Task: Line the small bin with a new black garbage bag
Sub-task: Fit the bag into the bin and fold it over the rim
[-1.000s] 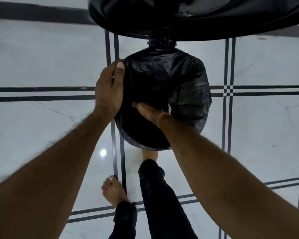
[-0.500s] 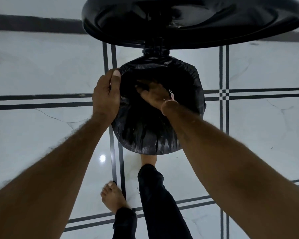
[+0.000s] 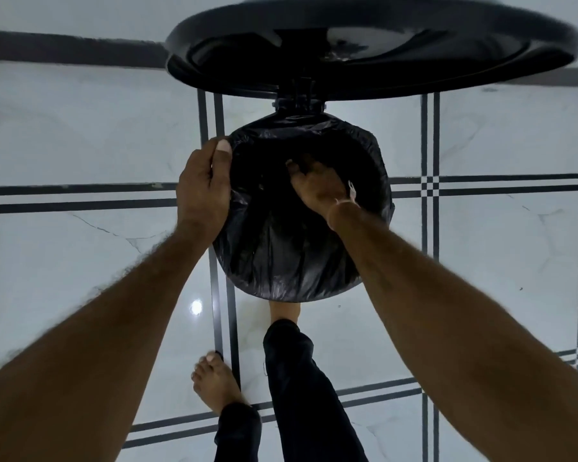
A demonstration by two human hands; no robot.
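Two bare hands work at the bin; the left hand (image 3: 203, 190) clamps the bin's rim at nine o'clock, thumb on top and fingers wrapped down the outside, pinching the black bag (image 3: 281, 261) against the rim; the right hand (image 3: 317, 186) reaches down inside the opening, palm and fingers spread loosely against the plastic near the middle, its fingertips lost in the dark, so whether they pinch anything cannot be told; a thin thread band sits on that wrist. The bag is already folded over the rim all the way round and hangs in wrinkles down the outside of the small bin (image 3: 386, 195), most plainly at six o'clock. The round black lid (image 3: 374, 58) stands open, hinged at twelve o'clock, its underside facing the camera. One bare foot (image 3: 214, 381) rests on the white tiled floor (image 3: 80, 135) at seven o'clock from the bin; the other foot (image 3: 284, 311) is just under the bin's near edge, below a dark trouser leg (image 3: 301, 388).
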